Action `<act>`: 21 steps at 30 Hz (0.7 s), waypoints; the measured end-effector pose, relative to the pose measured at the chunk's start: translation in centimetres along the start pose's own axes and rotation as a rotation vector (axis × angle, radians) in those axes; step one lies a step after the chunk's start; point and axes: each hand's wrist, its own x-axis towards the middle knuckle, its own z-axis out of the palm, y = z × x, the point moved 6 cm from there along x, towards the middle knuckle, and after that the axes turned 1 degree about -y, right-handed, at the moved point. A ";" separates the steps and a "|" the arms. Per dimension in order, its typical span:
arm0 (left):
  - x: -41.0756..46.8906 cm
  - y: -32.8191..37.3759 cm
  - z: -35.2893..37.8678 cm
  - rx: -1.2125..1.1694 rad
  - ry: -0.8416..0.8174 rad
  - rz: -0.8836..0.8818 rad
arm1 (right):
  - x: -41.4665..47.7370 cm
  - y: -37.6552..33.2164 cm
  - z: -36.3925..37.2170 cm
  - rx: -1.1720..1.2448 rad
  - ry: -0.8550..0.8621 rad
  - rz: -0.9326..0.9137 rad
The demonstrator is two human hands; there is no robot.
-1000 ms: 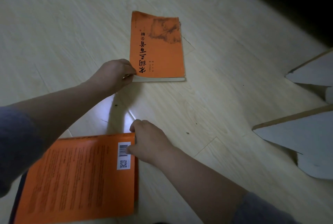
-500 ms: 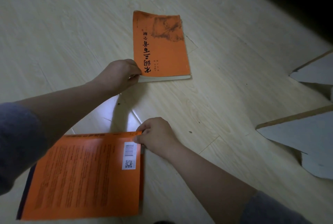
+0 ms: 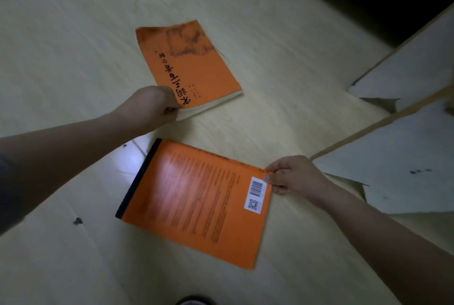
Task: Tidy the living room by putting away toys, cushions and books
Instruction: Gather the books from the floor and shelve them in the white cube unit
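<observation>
Orange far book (image 3: 194,68) and near book (image 3: 201,204) lay on the floor (image 3: 73,46), neither put away: your left hand (image 3: 152,105) gripped the far one's corner, seemingly raised, your right hand (image 3: 292,177) pinched the near one's barcode edge.

The left hand (image 3: 151,105) reaches forward on a bare forearm (a dark sleeve shows at the frame's left edge), fingers curled round a corner of the far book (image 3: 189,66). The right hand (image 3: 292,177), arm entering from lower right, pinches the near book (image 3: 201,201) by its corner.
</observation>
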 end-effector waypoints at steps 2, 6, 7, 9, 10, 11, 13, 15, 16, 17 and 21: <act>0.6 1.6 0.1 -0.030 -0.001 0.017 | -0.6 1.3 -1.8 -0.036 0.027 0.035; 2.6 5.9 1.2 -0.065 -0.052 0.037 | -2.3 3.2 -3.5 -0.094 0.000 0.134; 2.8 6.6 1.8 -0.073 -0.077 0.030 | -2.5 3.3 -3.2 -0.139 -0.042 0.164; 3.9 9.0 2.6 -0.130 -0.088 0.066 | -3.2 3.2 -3.5 -0.360 -0.079 0.187; 4.2 10.0 2.8 -0.161 -0.084 0.092 | -3.3 2.9 -3.5 -0.517 -0.054 0.159; 4.8 11.0 2.9 -0.180 -0.088 0.108 | -3.3 2.6 -3.7 -0.624 0.007 0.100; 5.4 11.2 2.9 -0.196 -0.074 0.075 | -3.2 2.1 -3.2 -0.563 0.117 -0.019; 5.8 9.9 2.3 -0.197 -0.062 0.011 | -3.3 1.4 -1.7 -0.470 0.123 -0.123; 5.9 9.1 2.0 -0.174 -0.074 -0.004 | -3.3 1.2 -0.7 -0.499 0.101 -0.153; 5.8 8.0 1.7 -0.138 -0.106 -0.027 | -3.3 0.9 0.3 -0.550 0.087 -0.170; 5.0 3.4 1.6 0.003 -0.329 -0.227 | -3.1 -0.1 2.4 -0.723 0.140 -0.159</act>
